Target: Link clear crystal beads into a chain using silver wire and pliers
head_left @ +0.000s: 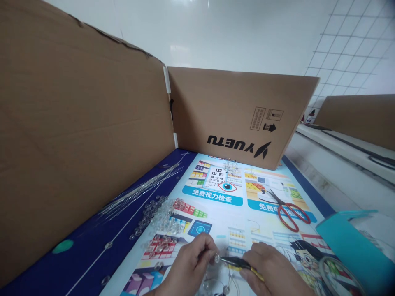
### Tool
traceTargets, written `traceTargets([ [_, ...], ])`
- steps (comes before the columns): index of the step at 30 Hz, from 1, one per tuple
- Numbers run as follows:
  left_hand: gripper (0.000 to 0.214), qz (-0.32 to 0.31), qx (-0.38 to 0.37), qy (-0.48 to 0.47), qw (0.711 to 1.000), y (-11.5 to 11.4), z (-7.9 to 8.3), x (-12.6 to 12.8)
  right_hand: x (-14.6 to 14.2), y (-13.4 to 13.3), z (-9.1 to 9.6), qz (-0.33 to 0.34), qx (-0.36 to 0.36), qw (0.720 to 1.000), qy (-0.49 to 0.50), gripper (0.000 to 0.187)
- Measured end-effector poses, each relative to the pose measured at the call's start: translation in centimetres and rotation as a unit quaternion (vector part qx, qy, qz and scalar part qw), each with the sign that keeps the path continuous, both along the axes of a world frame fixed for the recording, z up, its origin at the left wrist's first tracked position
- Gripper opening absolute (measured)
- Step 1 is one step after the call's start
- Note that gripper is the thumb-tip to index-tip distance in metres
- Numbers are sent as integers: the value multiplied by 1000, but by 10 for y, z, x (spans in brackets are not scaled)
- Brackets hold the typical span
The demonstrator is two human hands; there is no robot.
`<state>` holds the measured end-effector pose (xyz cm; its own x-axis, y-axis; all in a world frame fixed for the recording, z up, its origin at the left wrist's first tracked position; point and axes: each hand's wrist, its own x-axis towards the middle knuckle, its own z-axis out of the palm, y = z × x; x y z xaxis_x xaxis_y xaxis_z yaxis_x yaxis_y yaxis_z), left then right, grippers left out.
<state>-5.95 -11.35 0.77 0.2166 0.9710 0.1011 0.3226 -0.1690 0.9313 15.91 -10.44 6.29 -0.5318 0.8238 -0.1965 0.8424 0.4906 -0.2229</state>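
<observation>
Taking the 2 hands as the middle of the dial, a tall brown cardboard wall fills everything from 8 to 11 o'clock. A second cardboard panel, printed with an upside-down "YUETU" logo, stands at 12 o'clock and joins the first at a taped corner. Under both lies a printed poster with a blue border and shop and eye-chart pictures, and it covers the work surface. At 3 o'clock a teal box sits at the poster's right edge, partly cut off by the frame. A loose bundle of thin clear strands lies at 10 o'clock along the foot of the left wall.

The left hand and the right hand come in from 6 o'clock, close together above the poster. Red-handled scissors lie at 1 o'clock, blades slightly apart and pointing away from the person. A pile of clear beads spreads at 10 o'clock, nearer than the strands.

The right hand is closed around the yellow-and-black handles of slim pliers, which point toward 9 o'clock. The left thumb and fingers are pinched together on 1 clear bead, which touches the pliers' tip between the 2 hands.
</observation>
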Motion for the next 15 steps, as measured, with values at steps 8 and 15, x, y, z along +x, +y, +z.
traceTargets([
  [8,15,-8,18,18,1000,-3,-1,1,2,0,4,4,-5,1000,9,16],
  [15,16,-29,28,40,998,-4,-1,0,7,0,2,24,-11,999,39,15],
])
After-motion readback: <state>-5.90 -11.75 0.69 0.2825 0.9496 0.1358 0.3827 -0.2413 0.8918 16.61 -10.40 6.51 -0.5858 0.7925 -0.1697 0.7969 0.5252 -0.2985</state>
